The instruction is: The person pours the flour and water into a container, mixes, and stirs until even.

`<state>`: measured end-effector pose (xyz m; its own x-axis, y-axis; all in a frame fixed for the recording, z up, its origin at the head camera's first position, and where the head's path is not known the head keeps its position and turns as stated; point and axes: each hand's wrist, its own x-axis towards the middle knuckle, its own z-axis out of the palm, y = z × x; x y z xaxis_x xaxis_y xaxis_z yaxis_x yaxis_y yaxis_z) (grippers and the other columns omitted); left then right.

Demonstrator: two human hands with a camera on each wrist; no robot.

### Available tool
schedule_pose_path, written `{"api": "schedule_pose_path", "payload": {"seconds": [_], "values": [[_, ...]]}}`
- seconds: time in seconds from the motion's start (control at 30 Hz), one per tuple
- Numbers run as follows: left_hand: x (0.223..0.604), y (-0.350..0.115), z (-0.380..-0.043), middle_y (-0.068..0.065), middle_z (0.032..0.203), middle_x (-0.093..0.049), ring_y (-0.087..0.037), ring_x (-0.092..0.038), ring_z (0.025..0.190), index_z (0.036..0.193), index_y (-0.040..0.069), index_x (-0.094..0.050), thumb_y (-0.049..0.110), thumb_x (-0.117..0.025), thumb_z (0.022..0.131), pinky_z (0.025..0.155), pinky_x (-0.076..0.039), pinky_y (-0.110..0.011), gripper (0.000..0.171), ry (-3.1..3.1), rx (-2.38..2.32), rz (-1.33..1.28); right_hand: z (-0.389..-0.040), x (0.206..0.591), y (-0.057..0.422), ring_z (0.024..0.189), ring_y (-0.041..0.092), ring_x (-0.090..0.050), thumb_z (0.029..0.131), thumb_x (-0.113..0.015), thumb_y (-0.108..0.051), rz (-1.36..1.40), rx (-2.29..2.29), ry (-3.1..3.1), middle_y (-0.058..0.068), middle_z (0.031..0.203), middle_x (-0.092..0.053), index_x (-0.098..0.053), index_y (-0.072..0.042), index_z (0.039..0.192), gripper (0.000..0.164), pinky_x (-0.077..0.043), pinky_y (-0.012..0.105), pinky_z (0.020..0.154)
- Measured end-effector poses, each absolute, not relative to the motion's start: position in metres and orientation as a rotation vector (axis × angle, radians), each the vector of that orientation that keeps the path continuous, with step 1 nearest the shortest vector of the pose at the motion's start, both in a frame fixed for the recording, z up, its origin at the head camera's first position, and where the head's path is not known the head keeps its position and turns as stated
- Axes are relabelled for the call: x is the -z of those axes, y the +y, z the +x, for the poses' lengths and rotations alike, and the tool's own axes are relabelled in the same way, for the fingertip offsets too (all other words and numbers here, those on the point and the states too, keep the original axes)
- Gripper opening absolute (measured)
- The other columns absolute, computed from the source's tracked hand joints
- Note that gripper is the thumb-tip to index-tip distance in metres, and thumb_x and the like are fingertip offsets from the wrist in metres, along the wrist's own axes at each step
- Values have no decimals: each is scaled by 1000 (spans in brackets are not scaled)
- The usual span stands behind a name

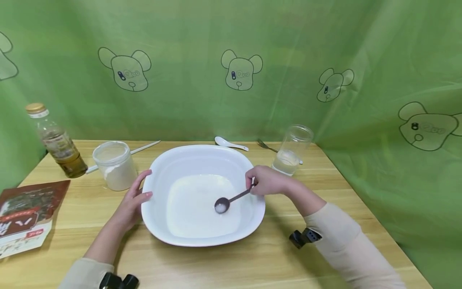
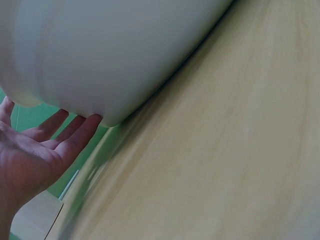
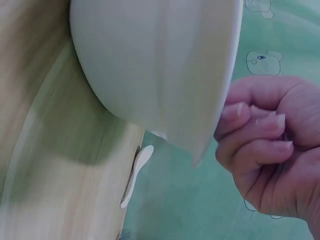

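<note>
A white basin [image 1: 151, 216] holds a pool of whitish liquid [image 1: 191, 208]. My right hand [image 1: 268, 180] pinches the end of a dark measuring spoon [image 1: 239, 196] with a round bowl. That bowl hangs over the liquid and has some whitish stuff in it. In the right wrist view the curled fingers of the right hand [image 3: 270, 145] are beside the basin's rim [image 3: 227, 85], and the spoon is hidden. At the basin's left side, my left hand [image 1: 131, 202] rests against the rim. Its fairly straight, spread fingers [image 2: 82, 132] touch the outer wall in the left wrist view.
Left of the basin stand a jar of white powder [image 1: 119, 168] and a bottle of brownish liquid [image 1: 59, 148], near a printed bag [image 1: 29, 216] and a white stick [image 1: 146, 147]. Behind lie a white spoon [image 1: 231, 143] and a fork [image 1: 266, 146]. A glass [image 1: 288, 154] stands right.
</note>
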<state>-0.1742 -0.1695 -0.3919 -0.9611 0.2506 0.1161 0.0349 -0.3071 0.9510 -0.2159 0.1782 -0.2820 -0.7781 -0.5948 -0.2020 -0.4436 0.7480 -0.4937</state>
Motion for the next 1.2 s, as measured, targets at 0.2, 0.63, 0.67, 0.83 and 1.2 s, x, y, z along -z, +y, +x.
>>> {"api": "schedule_pose_path", "payload": {"seconds": [0.2, 0.63, 0.67, 0.83, 1.2], "values": [[392, -169, -174, -10, 105, -49, -22, -57, 86, 130, 24, -27, 6, -42, 86, 66, -50, -38, 50, 1767, -2401, 360, -231, 289, 165, 47, 11, -45, 68, -54, 4, -680, 637, 2729, 2, 59, -51, -56, -6, 71, 11, -37, 22, 43], [391, -170, -173, -12, 111, -44, -21, -55, 91, 130, 25, -27, 7, -44, 85, 70, -49, -38, 51, 1784, -2398, 334, -230, 310, 111, 47, 16, -48, 72, -57, 3, -705, 834, 2480, 7, 53, -52, -57, -4, 76, 8, -35, 19, 43], [391, -170, -173, -12, 111, -44, -21, -55, 91, 130, 24, -27, 7, -44, 85, 70, -49, -38, 51, 1786, -2397, 333, -227, 310, 109, 47, 16, -47, 73, -57, 4, -715, 844, 2446, 7, 52, -52, -57, -4, 76, 8, -35, 19, 43], [390, -170, -173, -11, 112, -43, -21, -56, 90, 130, 25, -27, 8, -45, 85, 69, -49, -38, 51, 1796, -2392, 315, -210, 307, 109, 42, 11, -41, 74, -57, 3, -801, 827, 2337, 2, 47, -46, -57, -4, 76, 8, -31, 18, 41], [392, -169, -174, -12, 110, -44, -22, -56, 89, 130, 25, -28, 7, -45, 84, 68, -49, -39, 52, 1775, -2406, 321, -196, 292, 157, 41, 7, -37, 70, -55, 5, -893, 716, 2328, -3, 46, -41, -57, -6, 71, 12, -30, 18, 39]]}}
